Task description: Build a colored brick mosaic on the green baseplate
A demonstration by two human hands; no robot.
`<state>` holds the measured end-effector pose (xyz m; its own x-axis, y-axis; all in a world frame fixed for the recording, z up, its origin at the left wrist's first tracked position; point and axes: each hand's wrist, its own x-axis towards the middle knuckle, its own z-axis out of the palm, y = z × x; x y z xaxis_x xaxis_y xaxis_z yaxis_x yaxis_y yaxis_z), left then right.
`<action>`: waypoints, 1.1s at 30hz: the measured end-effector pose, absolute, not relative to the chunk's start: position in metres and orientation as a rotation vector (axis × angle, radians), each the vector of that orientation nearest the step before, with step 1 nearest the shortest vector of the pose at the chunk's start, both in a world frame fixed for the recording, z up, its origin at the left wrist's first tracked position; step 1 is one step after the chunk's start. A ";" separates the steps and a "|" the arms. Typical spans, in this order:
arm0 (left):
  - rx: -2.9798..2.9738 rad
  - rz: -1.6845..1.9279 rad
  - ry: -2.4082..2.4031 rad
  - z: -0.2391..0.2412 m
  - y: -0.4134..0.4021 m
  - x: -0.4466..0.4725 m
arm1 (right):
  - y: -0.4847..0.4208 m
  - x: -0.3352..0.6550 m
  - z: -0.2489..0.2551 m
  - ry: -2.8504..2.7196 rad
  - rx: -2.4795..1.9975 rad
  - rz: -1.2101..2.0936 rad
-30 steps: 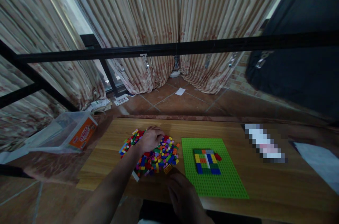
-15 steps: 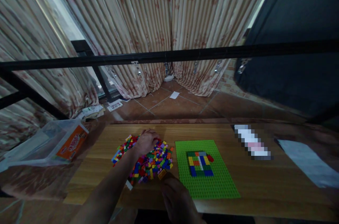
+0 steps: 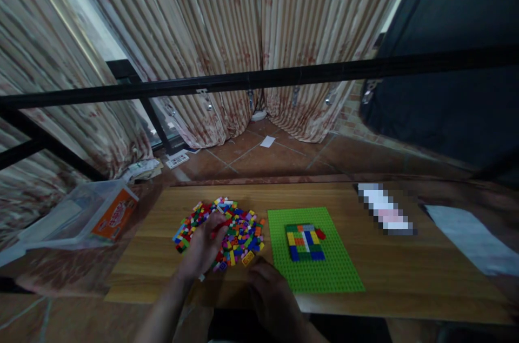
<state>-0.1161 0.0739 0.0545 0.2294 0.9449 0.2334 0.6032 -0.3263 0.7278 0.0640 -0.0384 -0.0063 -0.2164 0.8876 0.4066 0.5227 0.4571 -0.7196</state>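
My left hand [image 3: 205,245] is over the near left part of a pile of mixed toy bricks [image 3: 239,224], thumb and fingers closed on a red brick [image 3: 221,228]. My right hand [image 3: 270,283] is low in front of the pile, fingers curled, with a yellow-orange brick [image 3: 248,259] at its fingertips; most of its fingers are hidden. To its right lies a green baseplate [image 3: 340,272]. On the plate sits a flat multicoloured block of joined bricks [image 3: 306,243], with a red brick [image 3: 320,233] at its upper right corner.
A clear plastic bin [image 3: 73,224] with an orange label stands left of the wooden table [image 3: 141,262]. A blurred-out item [image 3: 385,210] lies at the table's back right, near a pale sheet [image 3: 466,240]. A black rail [image 3: 259,80] crosses before the curtains.
My left hand has drawn back toward me from the far side of the pile, and a red brick now shows in its fingers. My right hand stays nearly in place. The view has shifted slightly.
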 end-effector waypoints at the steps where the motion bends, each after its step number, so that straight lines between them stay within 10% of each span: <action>1: 1.945 0.922 1.433 0.050 0.062 -0.112 | -0.037 0.064 -0.005 -1.860 -1.169 0.556; 33: 1.956 0.657 1.298 0.031 -0.035 -0.084 | -0.015 0.214 -0.009 -1.425 -1.853 0.126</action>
